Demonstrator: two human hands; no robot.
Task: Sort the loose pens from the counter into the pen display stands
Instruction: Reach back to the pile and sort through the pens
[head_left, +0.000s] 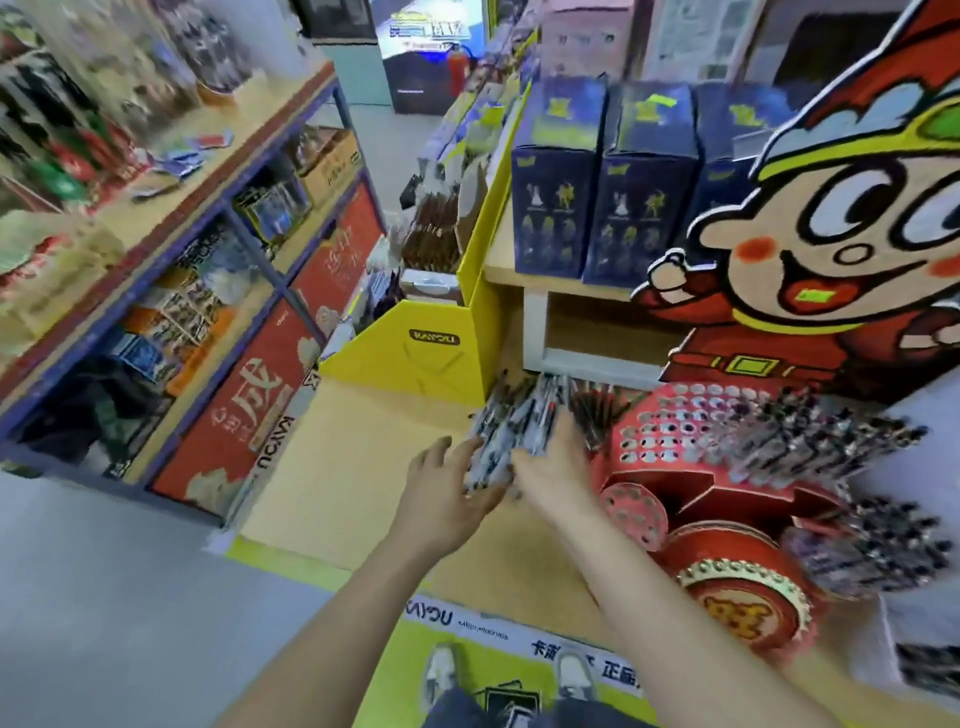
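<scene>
A thick bundle of black-and-white pens sits between both hands above the yellow counter. My left hand cups the bundle from the left with fingers spread along it. My right hand grips it from the right, fingers curled around the pens. Just to the right stands a red pen display stand with rows of round holes, several holding pens. A lower tier of the stand holds more pens. The frame is blurred.
A yellow cardboard display bin with brown pens stands behind the counter. Blue boxes line a shelf, next to a large cartoon cutout. Shelving with goods runs along the left, across a grey floor aisle.
</scene>
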